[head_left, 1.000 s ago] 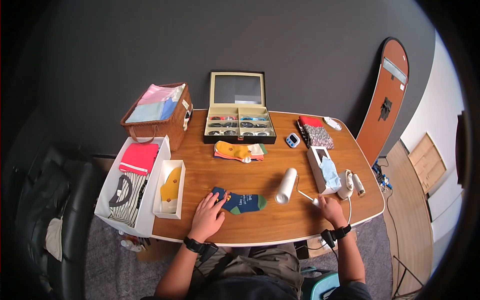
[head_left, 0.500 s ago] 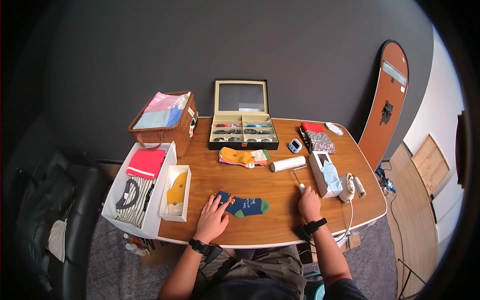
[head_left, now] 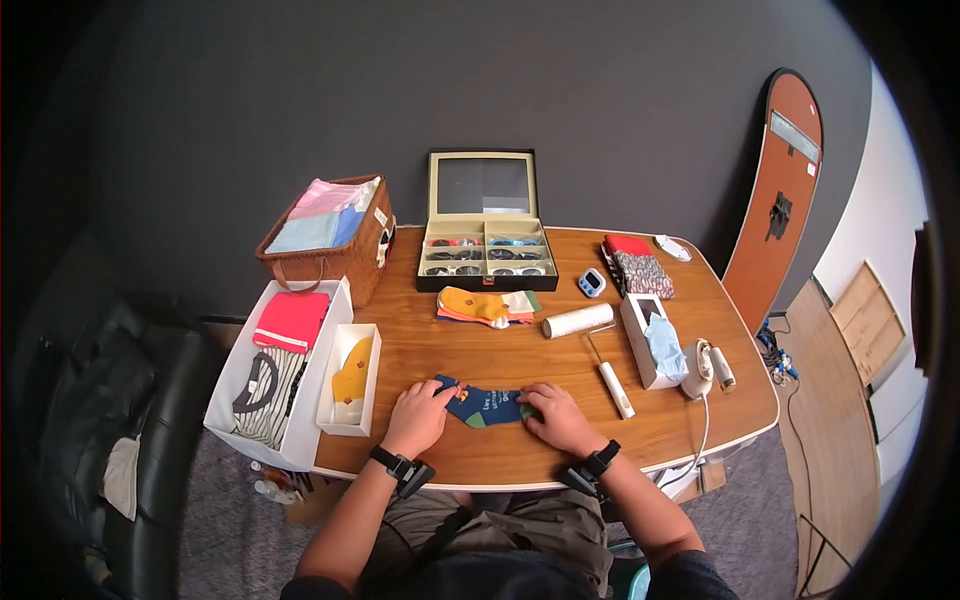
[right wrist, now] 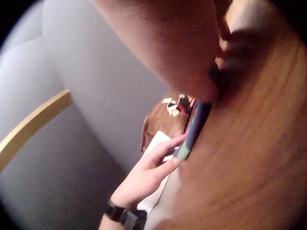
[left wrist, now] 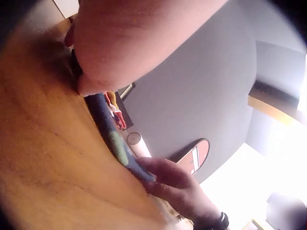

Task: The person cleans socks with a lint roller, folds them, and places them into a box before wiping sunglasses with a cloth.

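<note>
A navy sock (head_left: 490,406) with green heel and toe and pale lettering lies flat on the wooden table (head_left: 470,360). My left hand (head_left: 414,420) pinches its cuff end; thumb and fingers close on that edge in the right wrist view. At the toe end, my right hand (head_left: 563,420) holds the sock between thumb and fingers, as the left wrist view shows. Right of the hands rests a lint roller (head_left: 578,321), its white roll pointing left and its handle toward the front. Behind the sock lies a stack of folded socks (head_left: 485,306), yellow on top.
On the left stand a white bin (head_left: 322,400) of clothes, a small white box (head_left: 374,390) with a yellow sock, and a wicker basket (head_left: 340,268). An eyewear case (head_left: 488,284) sits open at the back. A tissue box (head_left: 640,345) and corded device (head_left: 697,370) stand right.
My right hand has set down the lint roller, turned with its roll farther back, and moved left onto the sock's toe end. My left hand has stayed at the cuff.
</note>
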Action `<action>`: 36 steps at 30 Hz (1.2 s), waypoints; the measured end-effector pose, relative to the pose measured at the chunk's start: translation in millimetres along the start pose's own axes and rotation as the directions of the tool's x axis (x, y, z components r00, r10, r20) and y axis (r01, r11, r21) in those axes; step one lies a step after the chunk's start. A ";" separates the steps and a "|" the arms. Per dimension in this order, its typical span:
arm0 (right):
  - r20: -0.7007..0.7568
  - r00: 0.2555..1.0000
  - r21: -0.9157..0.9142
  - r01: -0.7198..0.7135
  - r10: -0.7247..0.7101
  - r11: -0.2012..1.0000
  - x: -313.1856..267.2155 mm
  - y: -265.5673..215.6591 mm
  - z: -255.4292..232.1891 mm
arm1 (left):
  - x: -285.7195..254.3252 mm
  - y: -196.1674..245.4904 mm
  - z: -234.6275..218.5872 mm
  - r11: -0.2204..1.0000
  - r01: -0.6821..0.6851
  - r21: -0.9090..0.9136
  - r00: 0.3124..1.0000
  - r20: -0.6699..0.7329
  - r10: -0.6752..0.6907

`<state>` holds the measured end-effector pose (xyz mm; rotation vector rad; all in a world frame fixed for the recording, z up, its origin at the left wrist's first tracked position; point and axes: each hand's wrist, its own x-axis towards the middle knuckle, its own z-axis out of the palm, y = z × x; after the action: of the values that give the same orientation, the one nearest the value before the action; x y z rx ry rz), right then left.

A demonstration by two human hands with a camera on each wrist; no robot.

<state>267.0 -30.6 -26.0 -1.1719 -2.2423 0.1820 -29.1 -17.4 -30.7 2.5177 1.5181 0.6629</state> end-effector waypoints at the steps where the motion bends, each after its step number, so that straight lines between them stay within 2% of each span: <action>1: 0.056 0.997 0.003 -0.048 0.048 0.999 2.8 -1.3 -0.9 | 2.4 -1.1 0.0 1.000 -0.004 0.005 1.000 -0.013 0.004; 5: 0.084 0.995 -0.022 -0.048 0.050 0.999 7.9 7.3 -0.9 | 5.9 -3.4 -3.8 0.999 -0.019 0.049 1.000 -0.022 0.020; 7: 0.033 0.997 0.234 -0.071 0.065 0.970 9.8 7.1 -8.9 | 4.7 -6.4 -10.5 0.995 -0.073 -0.072 0.996 -0.064 0.069; 8: 0.033 0.997 0.233 -0.073 0.067 0.970 10.4 5.8 -16.3 | 6.2 -7.1 -11.9 0.995 -0.074 -0.073 0.996 -0.062 0.070; 9: 0.137 0.960 0.270 -0.274 0.245 0.923 10.1 4.1 -26.2 | 8.1 -7.4 -12.8 0.964 0.027 -0.265 0.999 -0.010 -0.030; 10: 0.247 0.880 0.284 -0.466 0.406 0.838 9.8 2.1 -33.2 | 8.3 -6.8 -12.2 0.887 0.135 -0.441 0.991 0.063 -0.120; 11: 0.251 0.877 0.283 -0.471 0.410 0.836 9.1 3.5 -34.0 | 8.6 -6.7 -7.7 0.885 0.138 -0.444 0.990 0.068 -0.120; 13: 0.219 0.865 0.218 -0.495 0.452 0.841 9.4 8.6 -33.1 | 13.1 -5.3 2.4 0.845 0.130 -0.519 0.987 -0.018 -0.162; 14: 0.125 0.901 0.295 -0.434 0.416 0.851 3.8 16.4 -23.2 | 14.3 1.6 -2.3 0.858 0.223 -0.463 0.970 0.018 -0.242; 15: 0.126 0.902 0.294 -0.432 0.414 0.853 -4.4 25.3 -21.4 | 13.1 3.9 -1.9 0.857 0.223 -0.464 0.970 0.016 -0.244; 17: -0.084 0.887 -0.058 -0.458 0.453 0.887 -10.4 24.4 -33.0 | 9.3 7.8 0.2 0.981 0.125 -0.146 0.962 -0.225 -0.156; 18: -0.201 0.905 -0.193 -0.412 0.375 0.890 -15.3 34.8 -36.7 | 8.4 9.3 0.6 0.981 0.126 -0.147 0.962 -0.224 -0.157; 19: -0.239 0.919 -0.382 -0.386 0.314 0.840 -18.6 43.5 -44.9 | 6.6 11.9 -0.4 0.981 0.098 -0.169 0.973 -0.190 -0.130; 21: -0.302 0.887 -0.604 -0.462 0.350 0.650 -22.8 50.7 -59.5 | 2.8 20.9 -1.1 0.978 0.075 -0.195 0.983 -0.152 -0.105; 22: -0.300 0.887 -0.605 -0.461 0.350 0.650 -27.9 59.4 -61.4 | 3.3 28.3 -0.9 0.976 -0.007 -0.216 0.993 -0.114 -0.018; 23: -0.273 0.818 -0.586 -0.559 0.506 0.587 -33.5 72.0 -59.7 | 4.7 35.1 -0.3 0.967 -0.088 -0.239 0.994 -0.079 0.070; 24: -0.241 0.724 -0.571 -0.645 0.647 0.508 -37.8 84.9 -57.7 | 5.0 40.7 2.0 0.972 -0.098 -0.213 0.995 -0.015 0.097; 25: -0.241 0.725 -0.573 -0.643 0.645 0.508 -41.3 98.7 -55.2 | 4.1 41.5 7.0 0.972 -0.098 -0.214 0.995 -0.018 0.096; 27: -0.157 0.700 -0.450 -0.679 0.697 0.580 -47.1 120.3 -52.5 | 3.1 40.0 20.1 0.994 -0.100 -0.049 0.992 0.068 0.103; 28: -0.158 0.700 -0.452 -0.678 0.696 0.579 -47.5 119.5 -57.7 | 2.4 37.4 21.0 0.996 -0.083 -0.022 0.988 0.126 0.085; 30: -0.130 0.767 -0.270 -0.637 0.628 0.722 -51.7 116.6 -68.0 | 0.2 27.9 25.1 0.993 -0.110 -0.051 0.986 0.117 0.115; 31: -0.128 0.767 -0.271 -0.637 0.628 0.722 -50.4 104.4 -76.5 | -1.0 22.8 26.0 0.987 -0.137 -0.078 0.984 0.107 0.145; 33: -0.017 0.802 -0.178 -0.590 0.597 0.788 -46.1 67.8 -94.9 | -1.7 13.8 24.1 0.989 -0.098 -0.115 0.986 0.123 0.112; 35: -0.031 0.820 -0.161 -0.569 0.572 0.806 -47.4 53.2 -99.6 | -4.9 7.5 20.8 0.987 -0.061 -0.148 0.987 0.140 0.082; 36: 0.011 0.872 -0.225 -0.474 0.489 0.851 -49.9 49.6 -100.0 | -8.9 5.6 18.4 0.995 -0.026 -0.092 0.991 0.130 0.038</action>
<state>379.8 -54.7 14.4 -1.8665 -2.0157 0.1802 -20.2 -25.7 -48.0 2.4698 1.3755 0.5441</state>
